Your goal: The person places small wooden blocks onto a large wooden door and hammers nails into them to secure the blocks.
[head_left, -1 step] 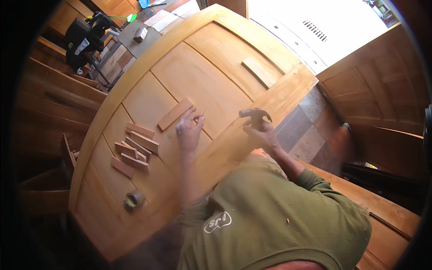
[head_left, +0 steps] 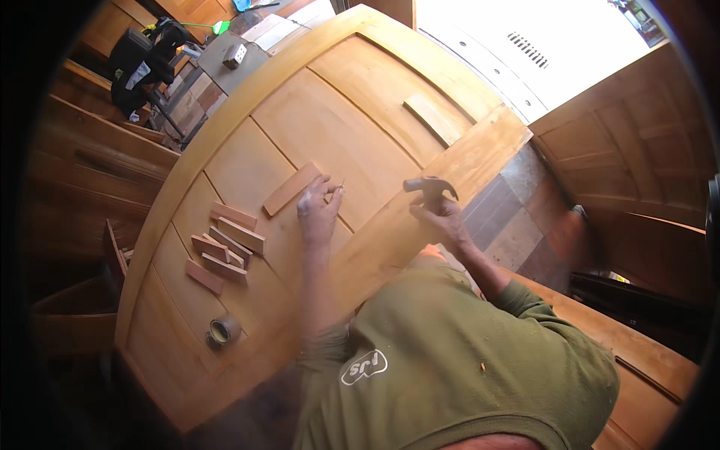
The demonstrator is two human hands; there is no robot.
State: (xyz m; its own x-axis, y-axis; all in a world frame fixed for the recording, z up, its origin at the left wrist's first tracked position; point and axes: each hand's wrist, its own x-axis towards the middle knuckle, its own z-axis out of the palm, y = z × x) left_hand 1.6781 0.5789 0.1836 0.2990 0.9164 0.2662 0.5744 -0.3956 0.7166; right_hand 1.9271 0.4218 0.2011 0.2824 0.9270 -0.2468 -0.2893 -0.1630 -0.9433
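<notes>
My left hand point(head_left: 318, 213) is over a large varnished wooden door point(head_left: 262, 135) lying flat, its fingers pinching a thin nail point(head_left: 343, 184). Beside those fingertips a flat wooden strip point(head_left: 288, 190) lies on the door. My right hand point(head_left: 447, 223) is closed round a claw hammer point(head_left: 430, 185), the head raised above the door's near edge board. Its handle is mostly hidden by my fingers. Several short wood pieces point(head_left: 225, 265) lie in a loose group to the left, some overlapping.
A roll of tape point(head_left: 223, 331) stands near the door's left end. Another wooden strip point(head_left: 429, 120) lies toward the far right. A power socket block point(head_left: 235, 55) sits beyond the far edge. Panelled wood point(head_left: 630, 135) stands on the right, and a white surface point(head_left: 480, 37) is behind.
My right hand and the hammer have shifted slightly to the right. My left hand stays almost in place, still pinching the nail.
</notes>
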